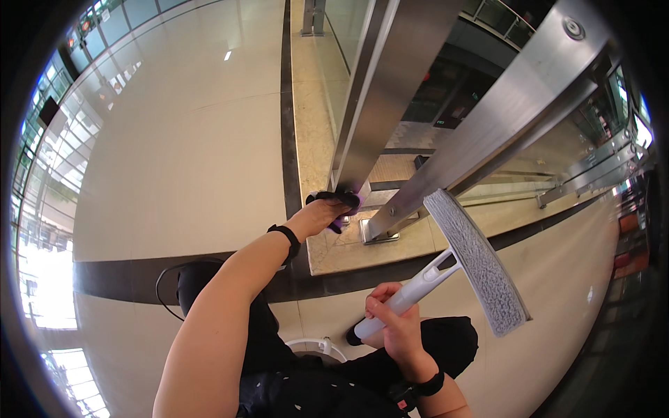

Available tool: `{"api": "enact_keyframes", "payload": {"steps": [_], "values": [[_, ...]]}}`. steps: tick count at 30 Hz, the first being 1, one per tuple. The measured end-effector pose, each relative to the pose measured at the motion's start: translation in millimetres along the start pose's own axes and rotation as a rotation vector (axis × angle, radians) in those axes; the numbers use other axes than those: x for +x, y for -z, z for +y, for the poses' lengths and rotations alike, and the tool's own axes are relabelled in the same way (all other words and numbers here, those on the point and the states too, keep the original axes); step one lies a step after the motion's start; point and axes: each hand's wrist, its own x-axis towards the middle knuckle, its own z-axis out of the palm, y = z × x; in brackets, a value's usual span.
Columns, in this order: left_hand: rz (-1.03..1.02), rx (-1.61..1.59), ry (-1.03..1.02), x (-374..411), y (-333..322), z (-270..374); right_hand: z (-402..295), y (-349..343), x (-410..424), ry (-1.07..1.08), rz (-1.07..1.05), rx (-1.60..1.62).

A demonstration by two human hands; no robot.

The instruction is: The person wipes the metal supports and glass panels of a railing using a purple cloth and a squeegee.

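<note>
My left hand (320, 215) reaches forward and presses a dark black-and-purple cloth (349, 199) against the foot of a brushed steel post (389, 99). The hand partly covers the cloth. My right hand (400, 324) grips the white handle (410, 298) of a window washer. Its wide head, a grey microfibre pad (478, 266), is tilted out to the right, below a second steel post (486, 120). That post leans across the view and ends in a shiny base plate (380, 239) on a stone kerb (320, 256).
A glass panel (347, 34) stands beside the left post. More steel posts (596, 167) line the kerb at the right. Between my legs shows a white curved handle (313, 342), its container mostly hidden. Glossy tiled floor (198, 157) stretches left, with a dark border strip (130, 279).
</note>
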Motion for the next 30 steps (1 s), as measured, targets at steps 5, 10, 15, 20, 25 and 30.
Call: {"api": "enact_keyframes", "payload": {"steps": [5, 10, 15, 20, 25, 30], "values": [[0.046, 0.419, -0.179, -9, 15, -21, 5, 1, 5, 0.004, 0.015, 0.026], [0.495, 0.644, -0.075, -9, 100, -69, 7, -5, 6, 0.006, -0.024, 0.050], [0.940, -0.110, 0.241, -3, 217, -83, 7, -8, 7, 0.012, -0.058, 0.046], [0.990, -0.622, 0.405, 10, 177, -32, 8, -12, 12, 0.005, -0.036, 0.006], [0.979, -0.600, 0.359, 4, 196, -44, 9, -10, 9, -0.002, -0.010, -0.019], [1.331, -0.478, 0.237, 41, 312, -101, 2, -13, 11, 0.011, -0.047, -0.003]]}}
